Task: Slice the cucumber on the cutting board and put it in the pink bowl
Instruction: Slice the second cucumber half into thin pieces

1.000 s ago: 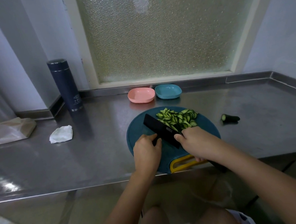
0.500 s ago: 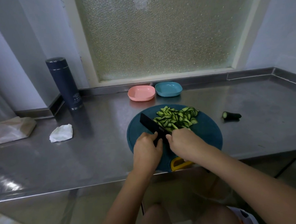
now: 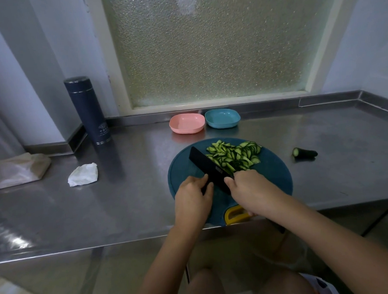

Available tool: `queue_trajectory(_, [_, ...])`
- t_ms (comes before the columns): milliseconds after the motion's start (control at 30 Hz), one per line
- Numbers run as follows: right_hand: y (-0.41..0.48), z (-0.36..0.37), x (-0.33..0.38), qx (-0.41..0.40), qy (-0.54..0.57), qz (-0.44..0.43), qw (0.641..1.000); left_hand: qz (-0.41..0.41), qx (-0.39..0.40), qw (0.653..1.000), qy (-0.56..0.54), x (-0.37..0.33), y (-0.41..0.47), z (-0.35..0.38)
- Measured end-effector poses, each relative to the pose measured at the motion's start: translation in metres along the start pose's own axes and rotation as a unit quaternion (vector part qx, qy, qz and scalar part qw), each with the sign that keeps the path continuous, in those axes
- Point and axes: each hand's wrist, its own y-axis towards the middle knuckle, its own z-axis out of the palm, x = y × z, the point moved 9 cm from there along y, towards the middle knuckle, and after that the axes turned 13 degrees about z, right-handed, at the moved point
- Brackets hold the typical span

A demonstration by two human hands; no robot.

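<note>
Mid-slice on the teal cutting board (image 3: 180, 170): right hand (image 3: 253, 191) wrapped round the handle of a black knife (image 3: 208, 166), thumb against the blade. Left hand (image 3: 192, 197) curled beside the blade over something dark; cannot tell whether pinching a last stub. Cucumber slices (image 3: 231, 155) heaped just beyond the right knuckles: thin, limp, probably slippery. Best scooped on the flat blade toward the pink bowl (image 3: 187, 129), farther beyond.

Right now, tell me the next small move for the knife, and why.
Probably slide the knife flat under the cucumber slices to scoop them up: they lie piled on the cutting board beside the blade, the pink bowl holds nothing, and the right hand grips the handle.
</note>
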Motion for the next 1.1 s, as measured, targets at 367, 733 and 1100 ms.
queue_trajectory(367, [-0.002,0.0,0.004,-0.005,-0.015,-0.008,1.0,0.012,-0.011,1.0,0.007,-0.002,-0.001,0.001])
queue_trajectory(733, [0.004,0.01,0.014,-0.031,-0.028,-0.027,0.999,0.021,-0.02,1.0,0.01,-0.001,-0.002,0.001])
queue_trajectory(1100, [-0.002,0.006,-0.005,0.004,-0.004,0.003,1.0,0.027,-0.025,0.999,0.007,-0.003,-0.001,0.0])
